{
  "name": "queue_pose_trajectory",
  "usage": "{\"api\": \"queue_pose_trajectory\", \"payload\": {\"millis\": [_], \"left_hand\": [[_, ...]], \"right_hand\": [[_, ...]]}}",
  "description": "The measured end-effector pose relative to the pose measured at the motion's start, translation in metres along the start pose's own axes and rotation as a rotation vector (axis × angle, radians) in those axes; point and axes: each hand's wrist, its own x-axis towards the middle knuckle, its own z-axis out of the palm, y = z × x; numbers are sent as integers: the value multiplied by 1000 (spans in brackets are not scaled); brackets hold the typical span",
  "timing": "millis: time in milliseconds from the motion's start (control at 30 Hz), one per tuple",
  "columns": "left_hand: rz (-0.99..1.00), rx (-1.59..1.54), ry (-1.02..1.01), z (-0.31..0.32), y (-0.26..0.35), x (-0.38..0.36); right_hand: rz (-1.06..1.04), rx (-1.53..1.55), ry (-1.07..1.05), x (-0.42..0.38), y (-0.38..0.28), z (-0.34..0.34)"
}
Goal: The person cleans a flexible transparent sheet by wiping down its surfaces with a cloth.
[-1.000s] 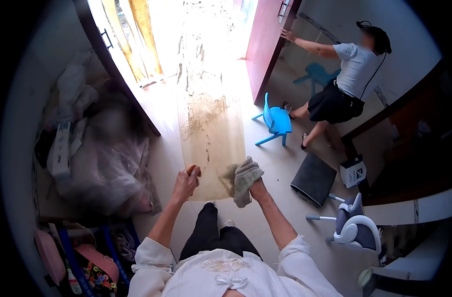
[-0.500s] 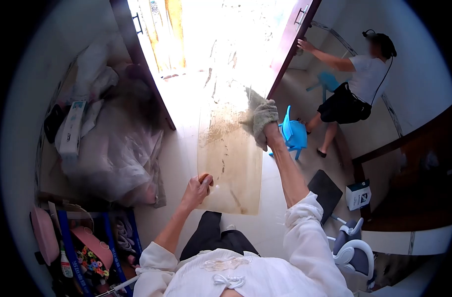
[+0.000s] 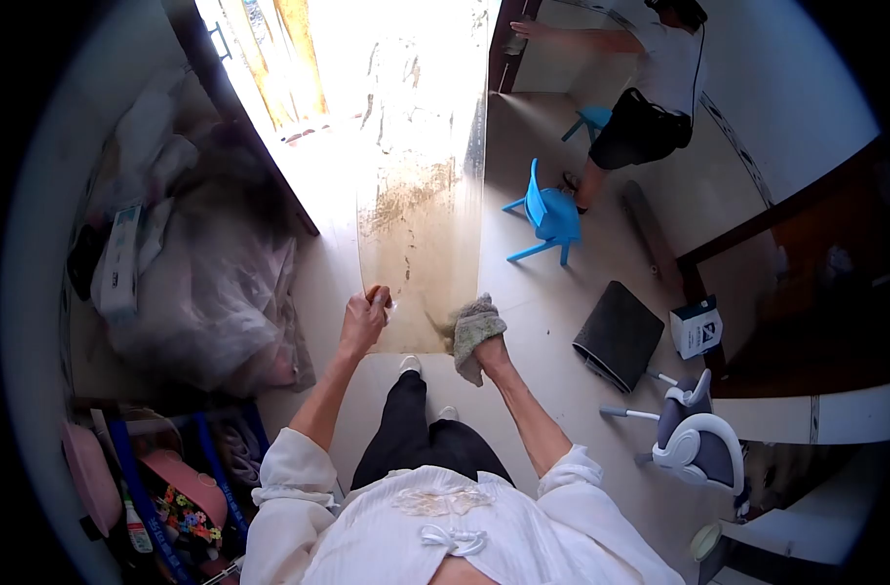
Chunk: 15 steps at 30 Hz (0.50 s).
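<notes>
A long, see-through yellowish sheet (image 3: 421, 268) with dark smudges stretches away from me toward the bright doorway. My left hand (image 3: 367, 317) grips its left edge near the close end, fingers curled round it. At the near right corner, my right hand (image 3: 491, 353) is closed on a grey-green cloth (image 3: 476, 327), which partly covers the fingers and touches the sheet. Brown dirt marks show thickest on the sheet's middle part. Its far end is washed out by the glare.
Plastic-wrapped bundles (image 3: 211, 292) lie on the left. A blue chair (image 3: 552, 214) stands to the right, with a person (image 3: 650, 107) by the right door behind it. Nearer are a dark mat (image 3: 619, 336), a white box (image 3: 696, 328) and a grey-and-white folded frame (image 3: 698, 444).
My right hand has drawn the cloth toward me, from the sheet's right side down to its near corner. The left hand keeps its hold. My view has shifted, and the person's arm remains at the door.
</notes>
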Motion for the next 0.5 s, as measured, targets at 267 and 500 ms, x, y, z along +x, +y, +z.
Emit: {"api": "queue_pose_trajectory", "payload": {"millis": [267,500], "left_hand": [[-38,-4,-49,0,28,-15],[-45,-57,-101,-7,40,-16]], "right_hand": [[15,-82,-114,-69,9,-6],[436,955,100,-21,-44,-61]]}}
